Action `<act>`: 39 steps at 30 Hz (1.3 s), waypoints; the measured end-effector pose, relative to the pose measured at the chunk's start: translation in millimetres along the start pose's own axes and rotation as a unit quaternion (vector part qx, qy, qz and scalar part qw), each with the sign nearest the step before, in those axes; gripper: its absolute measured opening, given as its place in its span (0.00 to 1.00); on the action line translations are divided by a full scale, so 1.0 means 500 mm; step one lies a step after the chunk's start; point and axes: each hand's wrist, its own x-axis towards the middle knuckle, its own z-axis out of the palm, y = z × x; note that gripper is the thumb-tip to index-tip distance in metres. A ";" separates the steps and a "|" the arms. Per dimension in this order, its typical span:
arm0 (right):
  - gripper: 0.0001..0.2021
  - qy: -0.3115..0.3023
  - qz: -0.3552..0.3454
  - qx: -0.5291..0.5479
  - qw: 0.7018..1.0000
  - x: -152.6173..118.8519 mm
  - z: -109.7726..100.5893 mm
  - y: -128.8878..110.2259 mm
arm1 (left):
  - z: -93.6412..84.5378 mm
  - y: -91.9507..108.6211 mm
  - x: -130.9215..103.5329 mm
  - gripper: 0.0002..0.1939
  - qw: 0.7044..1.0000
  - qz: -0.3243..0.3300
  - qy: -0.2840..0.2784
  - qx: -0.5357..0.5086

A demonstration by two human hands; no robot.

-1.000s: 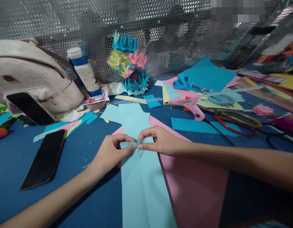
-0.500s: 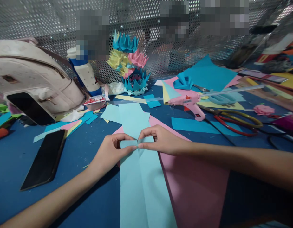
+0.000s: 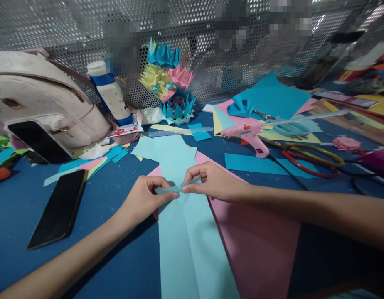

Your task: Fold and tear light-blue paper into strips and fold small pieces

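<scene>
Between my hands is a long light blue paper sheet [image 3: 185, 241], with a crease running down its length and its far edge raised in a narrow strip. My left hand [image 3: 148, 195] pinches this strip from the left, thumb in front. From the right, my right hand [image 3: 207, 180] grips the same strip, its fingertips close to the left ones. A pink paper sheet [image 3: 260, 245] lies beneath on the blue table. Just beyond my hands rest more light blue paper pieces [image 3: 170, 151].
A phone [image 3: 57, 209] lies at left by a pale backpack [image 3: 39, 99]. Folded paper flowers [image 3: 178, 106] stand at the back near a bottle [image 3: 112, 95]. On the right are a pink glue gun [image 3: 248, 133], scissors [image 3: 310, 158] and a blue paper strip [image 3: 257, 162].
The raised strip has tilted and now shows narrower, nearly edge-on. The thumbs and fingers have shifted slightly. The near part of the light blue sheet has slid a little right.
</scene>
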 end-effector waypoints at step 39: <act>0.16 -0.002 0.010 0.088 0.996 0.004 -0.012 0.011 | -0.016 -0.013 0.000 0.13 0.984 -0.021 0.012 -0.177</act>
